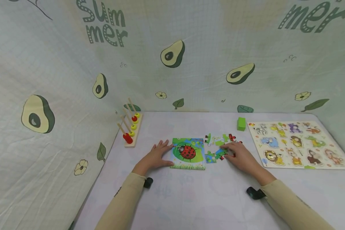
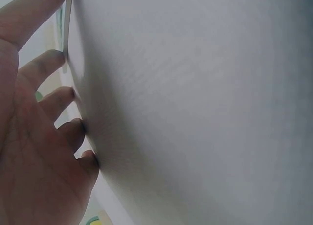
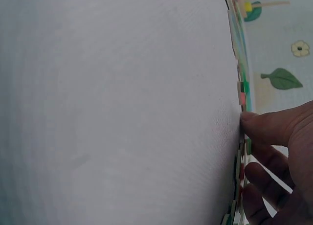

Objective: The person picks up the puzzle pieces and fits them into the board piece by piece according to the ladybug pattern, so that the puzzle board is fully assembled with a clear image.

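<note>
One spread left hand point(image 1: 157, 155), touching lower-center ladybug board point(image 1: 187, 154) along its left edge, right hand point(image 1: 242, 156) over puzzle pieces point(image 1: 211, 158), any pinch unclear

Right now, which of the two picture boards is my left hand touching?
The small ladybug board: your left hand touches its left edge. The larger animal board lies untouched, right of your right hand.
</note>
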### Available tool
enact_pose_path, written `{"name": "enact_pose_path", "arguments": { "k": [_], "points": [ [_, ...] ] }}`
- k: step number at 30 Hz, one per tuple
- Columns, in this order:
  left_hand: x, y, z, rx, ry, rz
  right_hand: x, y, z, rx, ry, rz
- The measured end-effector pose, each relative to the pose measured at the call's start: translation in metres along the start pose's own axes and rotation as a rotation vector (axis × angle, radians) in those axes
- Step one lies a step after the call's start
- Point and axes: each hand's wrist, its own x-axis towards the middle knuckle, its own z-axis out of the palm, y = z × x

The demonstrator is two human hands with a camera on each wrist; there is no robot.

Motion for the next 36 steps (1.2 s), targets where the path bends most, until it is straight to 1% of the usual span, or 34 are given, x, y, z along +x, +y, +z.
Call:
{"name": "enact_pose_path", "arguments": {
  "k": [8,20,29,36],
  "points": [
    [0.0002,0.0003,-0.0012,-0.008,0.005,0.006,0.0019,0.0009,-0.0015,-0.016,-0.003,-0.018],
    [0.0007,-0.0013,0.0011,-0.005,0.007,0.005,0.0,0.0007,-0.0015,0.043,0.03,-0.019],
    [0.0001,-0.0011,0.0006,-0.005,0.005,0.004,-0.0001,0.0038,-0.0049,0.059,0.024,-0.03],
    [0.0,-0.0019,0.0005,-0.002,0.005,0.012,-0.0003,0.0025,-0.0081,0.081,0.004,-0.008]
  ]
}}
